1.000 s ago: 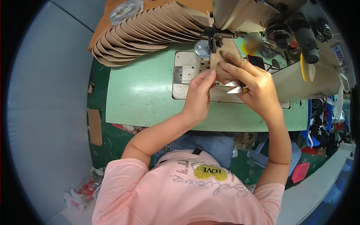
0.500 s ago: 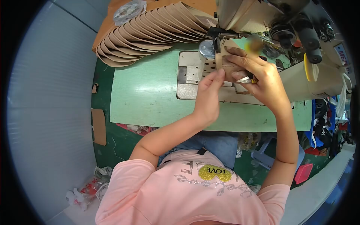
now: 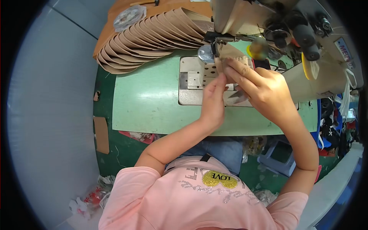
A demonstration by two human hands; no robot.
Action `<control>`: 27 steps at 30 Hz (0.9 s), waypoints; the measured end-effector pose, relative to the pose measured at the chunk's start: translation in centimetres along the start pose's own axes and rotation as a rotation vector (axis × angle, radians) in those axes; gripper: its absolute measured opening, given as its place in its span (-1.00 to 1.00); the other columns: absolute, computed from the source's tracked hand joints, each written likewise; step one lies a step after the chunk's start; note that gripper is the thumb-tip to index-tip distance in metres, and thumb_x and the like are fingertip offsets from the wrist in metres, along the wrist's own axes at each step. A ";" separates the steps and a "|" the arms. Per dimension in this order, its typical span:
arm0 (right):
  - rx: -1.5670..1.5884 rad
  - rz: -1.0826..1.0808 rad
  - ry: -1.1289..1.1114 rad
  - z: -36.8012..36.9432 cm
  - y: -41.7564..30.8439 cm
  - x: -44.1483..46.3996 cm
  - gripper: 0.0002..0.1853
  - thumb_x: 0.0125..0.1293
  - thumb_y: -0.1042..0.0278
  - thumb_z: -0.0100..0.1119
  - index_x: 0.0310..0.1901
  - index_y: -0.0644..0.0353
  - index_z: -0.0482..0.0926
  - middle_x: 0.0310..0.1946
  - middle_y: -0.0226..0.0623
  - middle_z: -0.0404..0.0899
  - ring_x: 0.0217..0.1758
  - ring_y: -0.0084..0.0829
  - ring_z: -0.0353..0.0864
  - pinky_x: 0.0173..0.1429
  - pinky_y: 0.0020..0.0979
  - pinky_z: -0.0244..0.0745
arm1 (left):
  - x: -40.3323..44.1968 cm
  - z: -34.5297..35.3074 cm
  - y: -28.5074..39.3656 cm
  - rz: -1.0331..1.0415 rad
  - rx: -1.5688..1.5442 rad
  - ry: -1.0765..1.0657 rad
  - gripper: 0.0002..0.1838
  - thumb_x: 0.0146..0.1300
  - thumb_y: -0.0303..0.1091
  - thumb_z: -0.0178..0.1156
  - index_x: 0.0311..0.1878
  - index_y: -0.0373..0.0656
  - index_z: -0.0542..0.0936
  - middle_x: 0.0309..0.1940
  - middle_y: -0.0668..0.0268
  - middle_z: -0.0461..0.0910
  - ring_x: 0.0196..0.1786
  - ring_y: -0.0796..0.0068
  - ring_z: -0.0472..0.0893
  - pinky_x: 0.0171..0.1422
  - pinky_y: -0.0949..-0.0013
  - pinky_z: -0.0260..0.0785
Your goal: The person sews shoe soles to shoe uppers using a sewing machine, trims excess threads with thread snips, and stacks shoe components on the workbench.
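A tan leather-like piece (image 3: pixel 229 50) lies under the needle area of a sewing machine (image 3: pixel 239 17). My left hand (image 3: pixel 214 97) pinches the piece's near edge between thumb and forefinger. From the other side, my right hand (image 3: pixel 264 84) bends its fingers over the piece and presses on it, hiding much of it. A metal blade, seemingly of thread snips (image 3: pixel 238 96), sticks out below the right palm, blurred; its handle is hidden. Left of my fingers is the metal machine plate (image 3: pixel 189 97), set into the green table (image 3: pixel 149 103).
A fanned row of matching tan pieces (image 3: pixel 149 42) stands at the back left. Behind it lies a clear plastic-wrapped roll (image 3: pixel 129 18). Thread tension parts (image 3: pixel 304 32) hang at upper right. A pale wall (image 3: pixel 53 115) rises on the left.
My right hand has shifted its fingers toward the needle area and turned over the piece. The blade under it has swung lower left. My left hand keeps its pinch; the view has shifted slightly.
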State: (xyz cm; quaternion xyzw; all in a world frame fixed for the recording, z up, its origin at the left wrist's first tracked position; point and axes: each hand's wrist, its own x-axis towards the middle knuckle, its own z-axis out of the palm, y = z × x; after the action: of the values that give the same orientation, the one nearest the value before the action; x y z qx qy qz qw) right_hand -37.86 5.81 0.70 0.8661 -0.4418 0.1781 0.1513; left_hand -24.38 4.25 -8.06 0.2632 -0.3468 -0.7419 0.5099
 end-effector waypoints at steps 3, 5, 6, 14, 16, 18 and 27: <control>0.019 0.100 -0.085 -0.2 -1.0 0.2 -0.47 -0.17 0.54 0.28 -0.02 0.16 0.56 0.08 -0.42 0.52 -0.52 -0.42 0.53 -0.38 -0.46 0.51 | -1.1 0.1 2.6 -0.129 -0.104 -0.023 -0.64 0.43 -0.16 -0.06 -0.03 -0.27 0.54 -0.08 0.28 0.59 0.00 0.50 0.53 0.15 0.36 0.29; 0.097 0.140 -0.127 -0.4 -1.1 0.5 -0.46 -0.16 0.53 0.28 0.01 0.16 0.55 0.07 -0.41 0.52 -0.49 -0.41 0.58 -0.37 -0.46 0.52 | -1.5 0.0 3.9 -0.227 -0.173 0.013 -0.69 0.41 -0.22 -0.02 -0.04 -0.26 0.56 -0.13 0.32 0.61 -0.05 0.58 0.52 0.07 0.46 0.29; 0.073 0.147 -0.154 -0.5 -1.2 0.5 -0.45 -0.16 0.54 0.28 0.01 0.16 0.55 0.07 -0.40 0.52 -0.47 -0.40 0.59 -0.36 -0.45 0.53 | -1.5 -0.4 3.8 -0.228 -0.161 0.012 -0.70 0.41 -0.24 -0.02 -0.02 -0.27 0.55 -0.11 0.30 0.60 -0.03 0.54 0.52 0.10 0.41 0.30; 0.038 0.120 -0.051 -0.1 -1.4 0.6 -0.65 -0.06 0.52 0.17 -0.14 0.20 0.54 -0.15 -0.40 0.52 -0.52 -0.39 0.61 -0.46 -0.44 0.49 | -1.2 -0.7 3.5 -0.188 -0.159 -0.044 -0.74 0.38 -0.26 0.01 -0.03 -0.22 0.55 -0.13 0.32 0.60 -0.07 0.51 0.54 0.10 0.36 0.33; 0.054 0.142 -0.056 0.1 -1.1 0.9 -0.58 -0.10 0.55 0.20 -0.09 0.18 0.56 -0.09 -0.40 0.53 -0.45 -0.36 0.62 -0.39 -0.42 0.52 | -0.9 -0.7 3.6 -0.209 -0.127 0.027 -0.78 0.37 -0.27 0.04 -0.06 -0.17 0.56 -0.18 0.38 0.60 -0.13 0.56 0.53 0.03 0.41 0.32; 0.078 0.196 -0.087 0.1 -0.9 1.2 -0.46 -0.18 0.61 0.26 -0.01 0.15 0.57 0.04 -0.40 0.53 -0.32 -0.29 0.64 -0.27 -0.39 0.57 | -0.5 -0.7 3.8 -0.219 -0.099 0.081 -0.81 0.36 -0.28 0.06 -0.09 -0.13 0.57 -0.23 0.43 0.59 -0.18 0.61 0.52 -0.04 0.44 0.31; 0.078 0.211 -0.109 0.0 -0.9 1.4 -0.47 -0.18 0.59 0.27 -0.02 0.17 0.56 0.00 -0.38 0.54 -0.33 -0.30 0.64 -0.29 -0.37 0.56 | 0.0 -0.5 4.0 -0.213 -0.103 0.084 -0.82 0.34 -0.28 0.08 -0.11 -0.12 0.57 -0.22 0.44 0.60 -0.20 0.61 0.52 -0.08 0.45 0.32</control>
State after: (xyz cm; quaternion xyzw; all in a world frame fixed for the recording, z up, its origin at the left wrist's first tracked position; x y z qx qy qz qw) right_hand -36.35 5.31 1.17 0.8286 -0.5306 0.1628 0.0737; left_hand -21.71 3.16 -5.29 0.3030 -0.2568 -0.7969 0.4551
